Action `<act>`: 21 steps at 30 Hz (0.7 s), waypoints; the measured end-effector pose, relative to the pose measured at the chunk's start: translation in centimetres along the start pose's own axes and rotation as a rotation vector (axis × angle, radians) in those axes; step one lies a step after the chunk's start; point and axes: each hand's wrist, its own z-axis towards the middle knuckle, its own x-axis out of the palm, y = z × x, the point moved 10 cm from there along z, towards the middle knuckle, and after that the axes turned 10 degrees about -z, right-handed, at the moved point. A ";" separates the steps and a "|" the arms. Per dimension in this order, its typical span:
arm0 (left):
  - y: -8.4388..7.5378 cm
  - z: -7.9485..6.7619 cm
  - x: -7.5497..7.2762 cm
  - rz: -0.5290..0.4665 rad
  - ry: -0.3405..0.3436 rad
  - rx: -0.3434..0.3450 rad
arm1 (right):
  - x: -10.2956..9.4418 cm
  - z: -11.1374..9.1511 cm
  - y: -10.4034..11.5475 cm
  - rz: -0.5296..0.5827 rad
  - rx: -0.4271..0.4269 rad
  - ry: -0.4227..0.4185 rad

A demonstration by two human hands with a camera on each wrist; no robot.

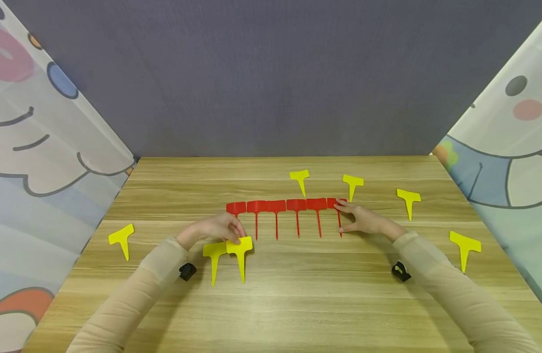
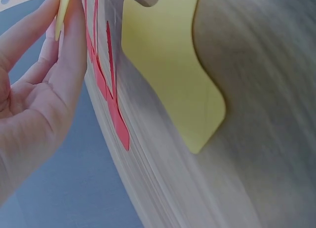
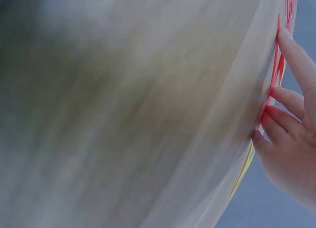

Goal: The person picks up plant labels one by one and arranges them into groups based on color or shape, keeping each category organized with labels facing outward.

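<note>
My left hand (image 1: 221, 228) pinches a yellow T-shaped plant label (image 1: 240, 247) by its head, between thumb and fingertips. Its pointed stem hangs toward the front, and its head overlaps a second yellow plant label (image 1: 214, 250) lying beside it, seen large in the left wrist view. Several red plant labels stand edge to edge in a row, heads at the back and stems toward me. At the row's right end, my right hand (image 1: 363, 219) rests its spread fingertips on the last red plant label (image 1: 332, 202); the right wrist view shows these fingertips along its edge (image 3: 274, 72).
Behind the row lie two yellow labels, one (image 1: 299, 175) near the middle and one (image 1: 352, 181) by the right hand. Two more, an upper (image 1: 408, 197) and a lower (image 1: 465, 242), lie at the right; another (image 1: 122, 236) lies at the left. A grey panel (image 1: 279, 78) closes the back.
</note>
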 end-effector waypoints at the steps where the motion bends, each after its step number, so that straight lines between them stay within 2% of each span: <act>1: 0.0 0.0 0.1 -0.002 0.004 0.003 | 0.0 0.0 -0.1 0.003 0.002 0.001; 11: -0.4 0.2 0.5 0.052 -0.005 0.029 | 0.0 0.0 0.0 0.004 -0.005 -0.004; 21: -1.1 0.2 1.0 0.209 -0.056 0.084 | 0.0 0.1 -0.2 -0.008 -0.001 -0.013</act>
